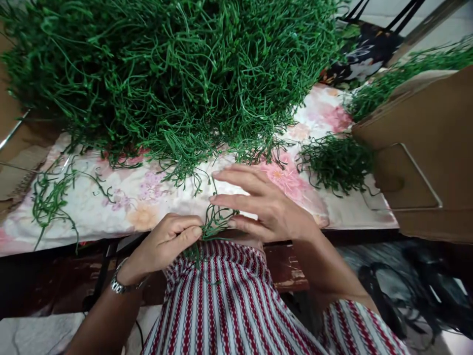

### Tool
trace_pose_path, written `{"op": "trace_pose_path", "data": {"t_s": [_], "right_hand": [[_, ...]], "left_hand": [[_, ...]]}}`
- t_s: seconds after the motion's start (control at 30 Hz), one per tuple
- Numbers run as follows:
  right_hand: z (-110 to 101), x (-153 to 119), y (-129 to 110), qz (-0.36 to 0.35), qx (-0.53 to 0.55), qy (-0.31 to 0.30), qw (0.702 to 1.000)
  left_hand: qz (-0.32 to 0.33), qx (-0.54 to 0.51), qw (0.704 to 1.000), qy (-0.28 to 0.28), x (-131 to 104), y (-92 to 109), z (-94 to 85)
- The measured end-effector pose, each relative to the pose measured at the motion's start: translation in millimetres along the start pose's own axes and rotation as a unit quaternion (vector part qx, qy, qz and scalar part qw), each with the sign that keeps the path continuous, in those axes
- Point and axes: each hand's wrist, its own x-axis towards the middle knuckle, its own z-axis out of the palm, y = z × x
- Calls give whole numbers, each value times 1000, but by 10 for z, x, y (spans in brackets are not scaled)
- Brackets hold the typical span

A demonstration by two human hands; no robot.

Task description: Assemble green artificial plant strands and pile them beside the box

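Observation:
My left hand pinches a small bunch of green plastic plant stems between thumb and fingers, close to the table's front edge. Thin stems stick out of the grip to the right, and a few hang below it. My right hand is beside the bunch with its fingers spread, the lower fingertips close to the stem ends; whether they touch is unclear. Beyond both hands rises a big heap of the same green stems, its loose front strands lying just past my fingers.
Floral cloth covers the table. A few loose stems lie at left, a smaller pile at right. A cardboard box with a bent wire stands at right. Behind is a dark floral bag.

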Motion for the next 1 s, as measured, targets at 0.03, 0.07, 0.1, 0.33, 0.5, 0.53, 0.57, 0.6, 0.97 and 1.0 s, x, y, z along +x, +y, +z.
{"op": "trace_pose_path", "data": {"t_s": [0.03, 0.07, 0.1, 0.33, 0.5, 0.53, 0.57, 0.6, 0.97, 1.0], "right_hand": [[43, 23, 7, -9, 8, -10, 1000], [81, 34, 17, -16, 14, -13, 1000], [117, 34, 27, -20, 18, -6, 1000], [368, -19, -8, 11, -63, 36, 997], [528, -45, -41, 37, -115, 16, 993], [550, -53, -45, 43, -125, 8, 991], [567, -60, -48, 47, -135, 0, 990], [582, -67, -52, 51, -146, -7, 988], [519, -197, -89, 28, -127, -52, 990], [462, -221, -93, 16, -86, -81, 993]], "left_hand": [[2, -2, 1000, 5, -2, -3, -3], [1, -1, 1000, 15, -4, -4, -3], [-2, 1, 999, 34, -5, 1, 2], [4, 31, 983, 180, 71, 137, 144], [9, 74, 972, 221, 166, 84, 282], [14, 90, 969, 229, 177, 64, 298], [20, 109, 966, 234, 186, 48, 311], [26, 128, 963, 235, 195, 36, 319], [82, 204, 971, 90, 221, 72, 220], [107, 214, 970, 48, 191, 90, 189]]}}
